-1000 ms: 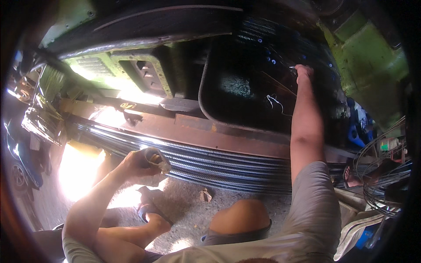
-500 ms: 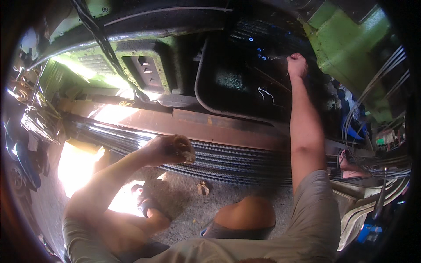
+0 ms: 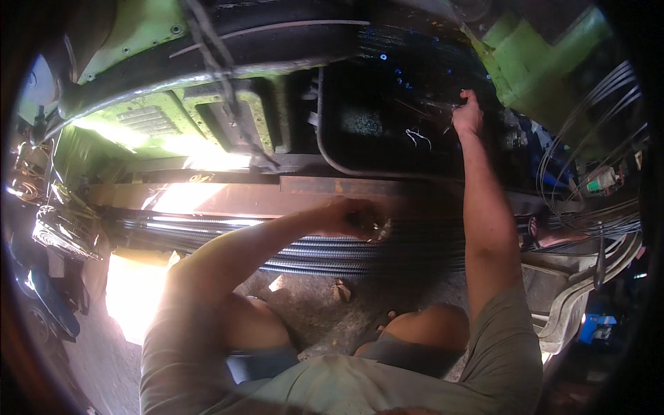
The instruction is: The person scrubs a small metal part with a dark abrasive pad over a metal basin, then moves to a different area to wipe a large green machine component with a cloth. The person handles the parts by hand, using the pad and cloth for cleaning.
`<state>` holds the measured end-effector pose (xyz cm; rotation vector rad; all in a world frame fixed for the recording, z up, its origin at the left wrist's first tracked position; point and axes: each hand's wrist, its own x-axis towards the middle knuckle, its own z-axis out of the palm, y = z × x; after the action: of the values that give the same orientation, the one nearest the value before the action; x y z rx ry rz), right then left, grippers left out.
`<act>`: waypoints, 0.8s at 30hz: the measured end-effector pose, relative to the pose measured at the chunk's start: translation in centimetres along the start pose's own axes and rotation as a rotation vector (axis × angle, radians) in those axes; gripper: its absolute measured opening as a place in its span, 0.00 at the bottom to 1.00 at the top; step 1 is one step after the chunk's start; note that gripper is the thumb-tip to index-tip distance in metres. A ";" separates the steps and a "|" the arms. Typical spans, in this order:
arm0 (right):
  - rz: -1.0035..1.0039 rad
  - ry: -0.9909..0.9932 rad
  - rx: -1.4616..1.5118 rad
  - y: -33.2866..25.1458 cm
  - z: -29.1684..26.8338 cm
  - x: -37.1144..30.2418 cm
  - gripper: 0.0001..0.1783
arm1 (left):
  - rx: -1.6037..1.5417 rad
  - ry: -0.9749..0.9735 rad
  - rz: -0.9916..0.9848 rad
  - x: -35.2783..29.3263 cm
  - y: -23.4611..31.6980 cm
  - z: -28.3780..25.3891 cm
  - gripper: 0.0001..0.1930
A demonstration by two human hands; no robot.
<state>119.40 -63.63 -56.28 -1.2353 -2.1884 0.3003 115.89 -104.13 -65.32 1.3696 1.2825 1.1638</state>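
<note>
My left hand [image 3: 351, 217] is curled above a bundle of ribbed steel bars [image 3: 311, 252]. Small shiny bits glint at its fingers, too blurred to name. Farther off, my right arm reaches over a black, round-cornered panel [image 3: 360, 149]. My right hand [image 3: 468, 116] is closed near the panel's right part, with a thin glint beside the fingers; what it grips cannot be made out. Several small bluish ring-shaped pieces [image 3: 384, 57] lie on the dark surface, left of and beyond that hand. A crumpled white string-like piece [image 3: 417, 137] rests on the panel.
Green metal bodywork [image 3: 162, 117] stands at the far left, with another green part [image 3: 546, 76] at the right. A rusty steel beam [image 3: 339, 187] runs behind the bars. Loose wires [image 3: 595, 124] curve at the right. Another person's foot [image 3: 546, 235] shows there.
My left hand has moved right and farther away, over the bars. My right hand sits slightly nearer, with its fingers turned differently. The view has shifted a little.
</note>
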 end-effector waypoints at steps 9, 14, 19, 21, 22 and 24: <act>0.252 -0.237 -0.140 0.4 -2.0 -1.4 0.13 | 0.110 -0.005 -0.088 -0.4 3.5 0.7 0.31; 0.243 -0.377 -0.461 -0.5 -4.4 -1.7 0.22 | 0.055 0.014 -0.125 -1.0 2.2 -1.4 0.30; 0.171 -0.289 -0.362 -3.0 -5.2 -1.7 0.18 | 0.145 0.108 -0.144 -1.1 2.0 -2.2 0.30; 0.117 -0.314 -0.323 -3.2 -4.3 -1.6 0.18 | 0.102 0.106 -0.175 -1.3 2.4 -2.3 0.29; 0.089 -0.326 -0.302 -3.5 -3.8 -1.4 0.19 | 0.141 0.108 -0.190 -1.4 2.1 -2.4 0.29; 0.065 -0.406 -0.324 -4.0 -2.9 -1.5 0.28 | 0.214 0.114 -0.217 -1.8 1.5 -2.4 0.28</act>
<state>118.95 -67.31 -52.73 -1.5309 -2.6241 0.2446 113.76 -105.96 -63.58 1.2904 1.6333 0.9887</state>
